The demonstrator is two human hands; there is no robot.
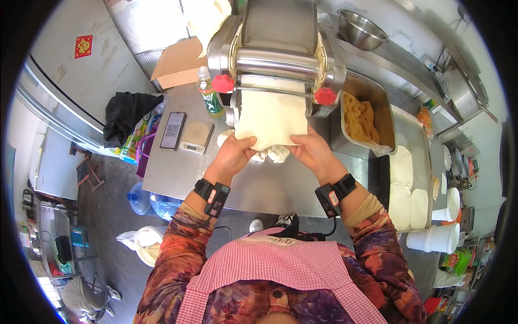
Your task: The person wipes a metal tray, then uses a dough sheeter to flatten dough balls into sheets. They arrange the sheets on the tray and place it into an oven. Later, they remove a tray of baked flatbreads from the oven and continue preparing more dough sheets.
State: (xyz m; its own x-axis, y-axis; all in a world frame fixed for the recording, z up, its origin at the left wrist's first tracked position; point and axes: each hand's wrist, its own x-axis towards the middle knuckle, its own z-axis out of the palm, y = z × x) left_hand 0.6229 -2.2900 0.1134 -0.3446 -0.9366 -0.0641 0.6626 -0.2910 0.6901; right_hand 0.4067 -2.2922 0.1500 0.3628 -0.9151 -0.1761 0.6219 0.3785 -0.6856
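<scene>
My left hand [240,150] grips the near left corner of a pale, flat dough sheet [271,116], and my right hand [305,149] grips its near right corner. The sheet hangs from the rollers of a steel dough sheeter [277,63] with two red knobs. Several white dough lumps [275,155] lie beneath it, partly hidden. A green-labelled bottle [211,97] stands left of the machine, above a phone [174,130] and a small scale [196,136] on the steel table [178,178].
A steel bin of brown paste [360,116] and a tray of flat dough pieces [401,178] sit right. A cardboard box [175,62] is behind, water jugs [138,198] and a bucket [148,243] on the floor. Another person [89,296] is at lower left.
</scene>
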